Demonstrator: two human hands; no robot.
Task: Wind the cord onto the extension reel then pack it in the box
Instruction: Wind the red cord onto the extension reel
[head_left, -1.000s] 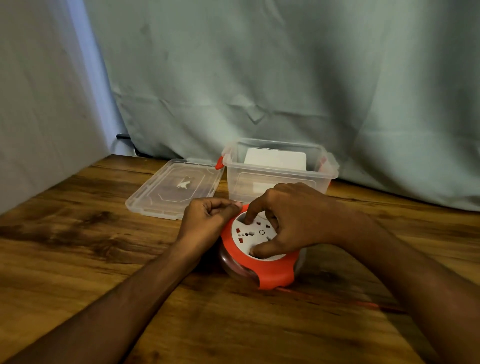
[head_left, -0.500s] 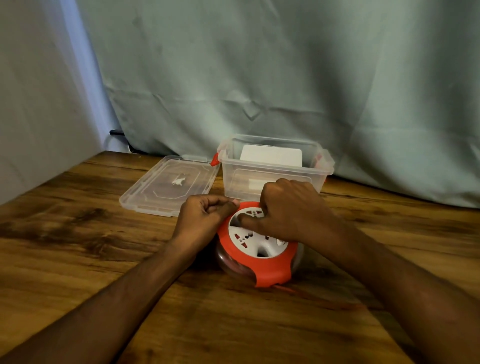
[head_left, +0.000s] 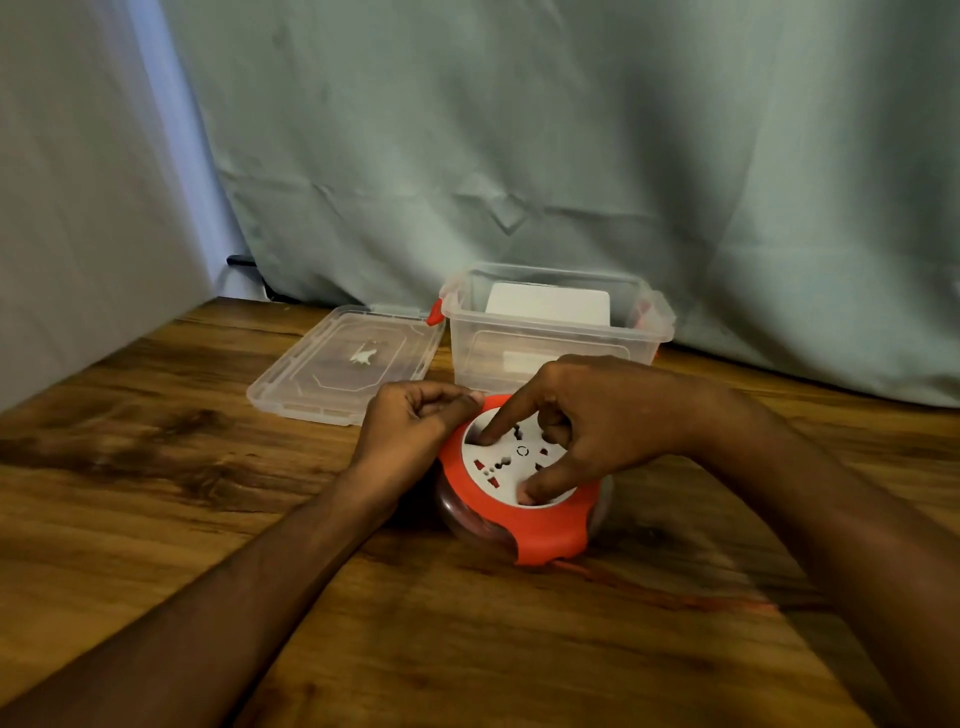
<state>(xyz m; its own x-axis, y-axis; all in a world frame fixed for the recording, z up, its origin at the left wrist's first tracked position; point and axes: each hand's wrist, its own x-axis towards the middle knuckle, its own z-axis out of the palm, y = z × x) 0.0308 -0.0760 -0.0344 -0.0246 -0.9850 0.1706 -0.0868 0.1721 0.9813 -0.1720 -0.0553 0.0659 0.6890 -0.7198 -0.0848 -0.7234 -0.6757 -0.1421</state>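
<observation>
A round extension reel (head_left: 540, 535) with a red rim and a white socket face lies flat on the wooden table (head_left: 156, 519). My left hand (head_left: 410, 431) is curled against the reel's left rim, holding it. My right hand (head_left: 587, 426) rests on the white face, forefinger and thumb pressed into it. A red cord (head_left: 675, 597) runs from under the reel toward the right along the table. Behind the reel stands a clear plastic box (head_left: 556, 358), open, with red side latches and something white inside.
The box's clear lid (head_left: 343, 364) lies flat on the table to the left of the box. A grey-green cloth (head_left: 571, 156) hangs behind the table, and a pale wall closes off the left side.
My right hand has turned on the white socket face, from fingers spread, to a fist over it, to forefinger and thumb spread again. My left hand has stayed on the rim.
</observation>
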